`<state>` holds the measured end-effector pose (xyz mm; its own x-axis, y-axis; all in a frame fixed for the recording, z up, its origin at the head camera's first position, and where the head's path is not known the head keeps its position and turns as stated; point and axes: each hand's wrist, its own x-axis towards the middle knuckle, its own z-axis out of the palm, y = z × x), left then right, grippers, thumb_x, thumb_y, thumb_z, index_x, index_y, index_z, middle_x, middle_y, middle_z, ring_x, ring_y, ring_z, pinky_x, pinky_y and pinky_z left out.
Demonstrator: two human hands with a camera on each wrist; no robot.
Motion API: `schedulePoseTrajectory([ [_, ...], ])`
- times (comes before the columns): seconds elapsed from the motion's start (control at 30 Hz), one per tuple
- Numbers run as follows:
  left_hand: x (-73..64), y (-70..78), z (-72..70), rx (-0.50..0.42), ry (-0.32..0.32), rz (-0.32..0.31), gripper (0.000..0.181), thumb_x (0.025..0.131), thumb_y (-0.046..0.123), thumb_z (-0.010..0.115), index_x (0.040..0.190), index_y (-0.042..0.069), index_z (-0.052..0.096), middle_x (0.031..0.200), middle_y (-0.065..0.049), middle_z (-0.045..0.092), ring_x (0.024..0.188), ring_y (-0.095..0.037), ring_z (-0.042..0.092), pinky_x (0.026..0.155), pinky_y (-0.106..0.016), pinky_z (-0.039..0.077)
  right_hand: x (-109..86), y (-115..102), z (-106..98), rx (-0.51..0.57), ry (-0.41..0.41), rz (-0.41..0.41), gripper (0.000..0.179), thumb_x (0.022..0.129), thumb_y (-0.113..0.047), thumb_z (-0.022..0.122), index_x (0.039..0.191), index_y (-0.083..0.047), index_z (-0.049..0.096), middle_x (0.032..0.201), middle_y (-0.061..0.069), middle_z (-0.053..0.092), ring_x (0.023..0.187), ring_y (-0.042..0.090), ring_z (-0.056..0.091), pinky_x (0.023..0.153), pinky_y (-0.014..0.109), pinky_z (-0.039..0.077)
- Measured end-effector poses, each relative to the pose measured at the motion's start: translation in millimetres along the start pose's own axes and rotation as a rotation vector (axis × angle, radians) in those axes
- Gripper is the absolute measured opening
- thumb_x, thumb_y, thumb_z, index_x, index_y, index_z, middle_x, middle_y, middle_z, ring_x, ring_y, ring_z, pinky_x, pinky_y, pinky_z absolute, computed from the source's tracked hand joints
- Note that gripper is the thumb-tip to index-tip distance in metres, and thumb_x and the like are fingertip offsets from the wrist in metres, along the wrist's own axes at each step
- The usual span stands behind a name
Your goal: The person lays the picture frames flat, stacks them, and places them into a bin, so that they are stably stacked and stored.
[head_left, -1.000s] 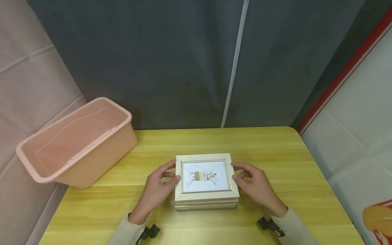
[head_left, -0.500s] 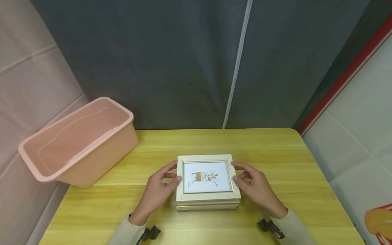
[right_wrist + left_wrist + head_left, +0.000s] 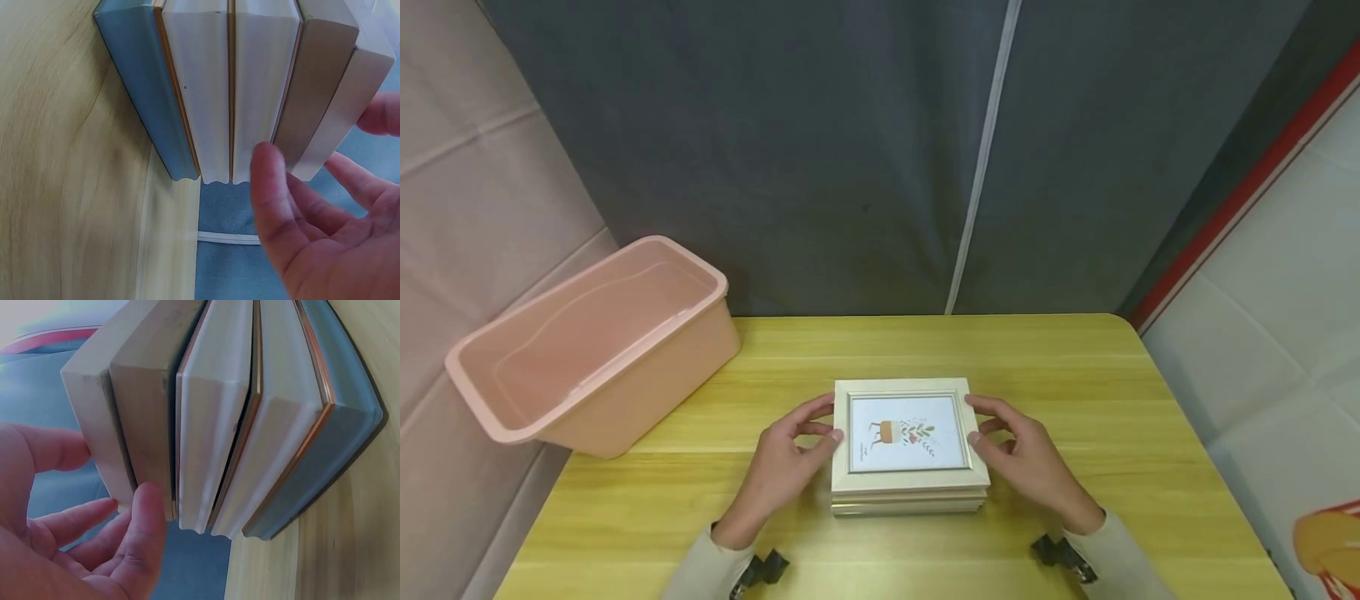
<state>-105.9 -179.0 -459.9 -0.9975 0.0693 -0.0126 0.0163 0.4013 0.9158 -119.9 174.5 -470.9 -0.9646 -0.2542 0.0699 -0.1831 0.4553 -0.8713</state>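
A stack of several picture frames (image 3: 906,506) lies flat on the wooden table. The cream top frame (image 3: 901,481) shows a print of a plant in a legged pot, turned sideways. My left hand (image 3: 784,468) holds its left edge, thumb near the front and fingers farther back. At the right edge, my right hand (image 3: 1028,460) holds it the same way. The wrist views show the frames' sides: a beige frame (image 3: 142,419) under the top one, white frames (image 3: 200,94) below, and a blue frame (image 3: 147,87) at the bottom.
A pink plastic bin (image 3: 647,375) stands at the table's (image 3: 1075,358) left back corner, with no contents visible. A dark grey curtain (image 3: 775,167) hangs behind the table. Pale panels flank both sides, the right one edged in red.
The whole view shifts slightly between one second and half a second ago. Hands and frames keep nearly the same positions relative to each other.
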Motion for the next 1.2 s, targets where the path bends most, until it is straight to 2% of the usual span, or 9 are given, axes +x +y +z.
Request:
schedulePoseTrajectory([
  [0.13, 0.8, -2.9, -4.2, -0.009, -0.006, 0.003, 0.046, 0.098, 0.025, 0.077, 0.143, 0.025, 0.065, 0.137, 0.000, 0.071, 0.111, -0.019, 0.072, 0.080, -0.025, 0.061, 0.5, 3.5, -0.3, 0.014, -0.030, -0.002, 0.051, 0.102, -0.023, 0.071, 0.151, -0.025, 0.057, 0.144, 0.008, 0.063, 0.116, 0.030, 0.067, 0.078, 0.031, 0.062],
  [0.27, 0.1, -6.1, -13.6, -0.013, 0.033, 0.011, 0.038, 0.099, 0.022, 0.076, 0.137, 0.023, 0.069, 0.132, -0.002, 0.073, 0.110, -0.019, 0.071, 0.080, -0.025, 0.060, 0.7, 6.9, 0.5, 0.028, -0.060, -0.012, 0.054, 0.104, -0.024, 0.069, 0.155, -0.027, 0.052, 0.155, 0.011, 0.055, 0.127, 0.038, 0.064, 0.086, 0.031, 0.062],
  [0.43, -5.2, -8.0, -30.7, 0.015, 0.126, 0.022, 0.032, 0.102, 0.023, 0.073, 0.134, 0.022, 0.069, 0.127, 0.001, 0.074, 0.108, -0.012, 0.069, 0.081, -0.024, 0.059, 0.3, 8.9, 2.1, 0.057, -0.092, 0.015, 0.057, 0.105, -0.028, 0.068, 0.157, -0.031, 0.046, 0.158, 0.017, 0.051, 0.126, 0.041, 0.066, 0.090, 0.033, 0.062],
  [0.6, -12.4, -8.7, -52.1, 0.061, 0.242, 0.043, 0.035, 0.103, 0.023, 0.071, 0.138, 0.019, 0.066, 0.128, 0.001, 0.073, 0.108, -0.004, 0.066, 0.083, -0.021, 0.057, -0.1, 9.7, 4.2, 0.073, -0.112, 0.060, 0.059, 0.105, -0.033, 0.067, 0.158, -0.035, 0.043, 0.157, 0.019, 0.051, 0.125, 0.041, 0.067, 0.096, 0.045, 0.062],
  [0.83, -22.0, -6.8, -82.2, 0.042, 0.388, 0.080, 0.038, 0.103, 0.013, 0.069, 0.141, 0.010, 0.063, 0.124, 0.015, 0.067, 0.110, 0.000, 0.063, 0.085, -0.010, 0.053, 1.1, 7.3, 6.3, 0.058, -0.124, 0.077, 0.060, 0.105, -0.035, 0.067, 0.158, -0.038, 0.041, 0.156, 0.019, 0.051, 0.126, 0.040, 0.067, 0.099, 0.052, 0.060],
  [1.0, -27.6, -3.0, -102.8, 0.037, 0.481, 0.036, 0.042, 0.103, 0.011, 0.068, 0.144, 0.009, 0.060, 0.125, 0.017, 0.065, 0.112, -0.002, 0.062, 0.087, -0.007, 0.051, 2.5, 5.9, 8.6, 0.052, -0.121, 0.080, 0.060, 0.105, -0.035, 0.067, 0.159, -0.039, 0.040, 0.156, 0.018, 0.052, 0.127, 0.040, 0.066, 0.099, 0.053, 0.060],
  [1.2, -33.6, -0.4, -131.8, 0.039, 0.629, -0.060, 0.044, 0.103, 0.016, 0.068, 0.147, 0.017, 0.060, 0.127, 0.019, 0.064, 0.113, -0.001, 0.061, 0.087, -0.006, 0.049, 4.7, 4.9, 11.8, 0.045, -0.115, 0.094, 0.060, 0.105, -0.036, 0.067, 0.159, -0.039, 0.040, 0.157, 0.017, 0.051, 0.127, 0.040, 0.066, 0.099, 0.053, 0.060],
])
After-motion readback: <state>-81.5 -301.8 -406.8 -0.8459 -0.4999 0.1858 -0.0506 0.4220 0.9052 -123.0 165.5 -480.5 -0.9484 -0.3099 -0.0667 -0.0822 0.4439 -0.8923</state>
